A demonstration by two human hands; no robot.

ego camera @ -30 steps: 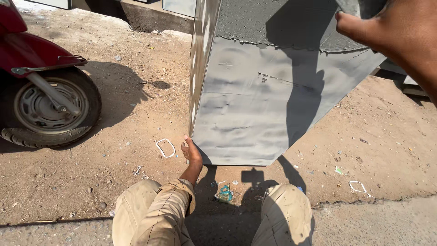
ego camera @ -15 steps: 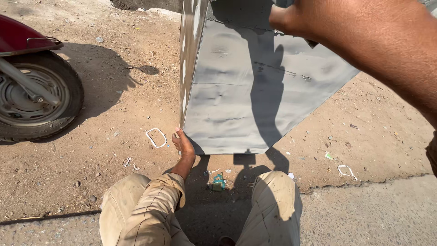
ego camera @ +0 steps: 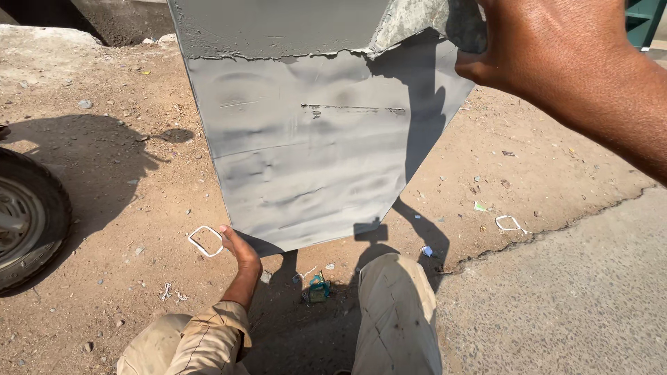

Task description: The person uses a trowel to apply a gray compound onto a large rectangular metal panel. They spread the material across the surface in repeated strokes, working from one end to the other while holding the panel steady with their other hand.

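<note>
A large grey metal panel (ego camera: 313, 153) stands upright on the dirt in front of me, coated with smooth grey filler that has ridges and a scratch line. My left hand (ego camera: 240, 251) grips its lower left corner near the ground. My right hand (ego camera: 549, 48) is at the panel's upper right edge, with fingers closed on a rough grey pad (ego camera: 445, 21) that lies against the surface. My knees in beige trousers (ego camera: 399, 312) are below the panel.
A scooter tyre (ego camera: 28, 222) is at the left edge. A white plastic ring (ego camera: 206, 241) lies by my left hand, and a green wrapper (ego camera: 318, 288) between my knees. A cracked concrete slab (ego camera: 570, 292) borders the dirt on the right.
My view has moved closer to the panel and to the right, so the scooter slid to the left edge. My right hand moved across the panel's top. My left hand stayed on the corner.
</note>
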